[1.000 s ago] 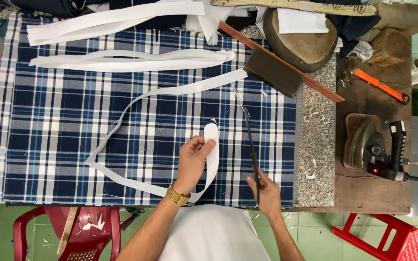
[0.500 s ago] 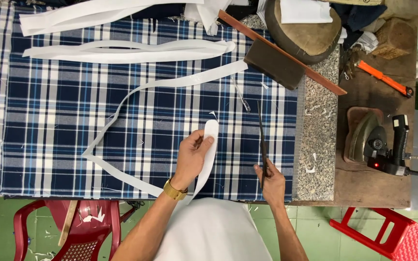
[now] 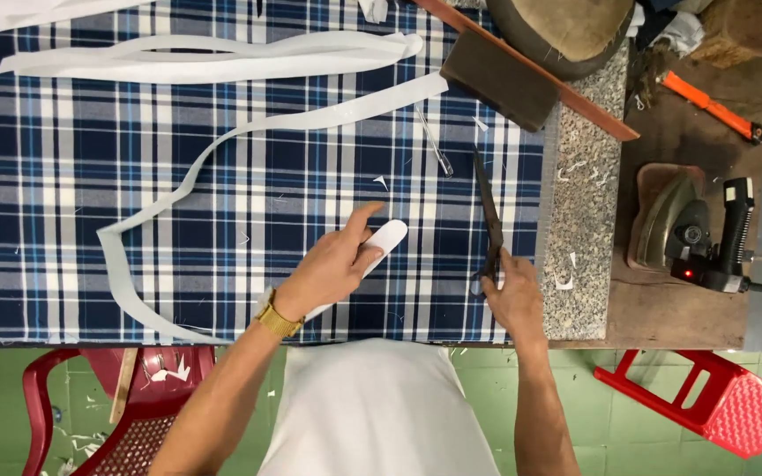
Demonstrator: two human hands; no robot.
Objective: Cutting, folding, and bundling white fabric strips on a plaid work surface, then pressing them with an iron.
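My left hand (image 3: 335, 263), with a gold watch on the wrist, presses flat on the rounded end of a white fabric strip (image 3: 385, 238) lying on a blue plaid cloth (image 3: 63, 176). The strip loops left and back up across the cloth toward a dark block. My right hand (image 3: 511, 295) rests on the handles of long dark scissors (image 3: 488, 211), which lie closed on the cloth near its right edge, blades pointing away from me.
More white strips (image 3: 213, 57) lie at the cloth's far side. A dark block (image 3: 500, 79) and a wooden ruler (image 3: 566, 84) sit at the back. An electric iron (image 3: 694, 234) and an orange cutter (image 3: 707, 104) are on the wooden table at right. Red stools (image 3: 707, 397) stand below.
My left hand has flattened onto the strip's rounded end, which now lies more to the right. My right hand with the scissors has shifted slightly; the view moved closer.
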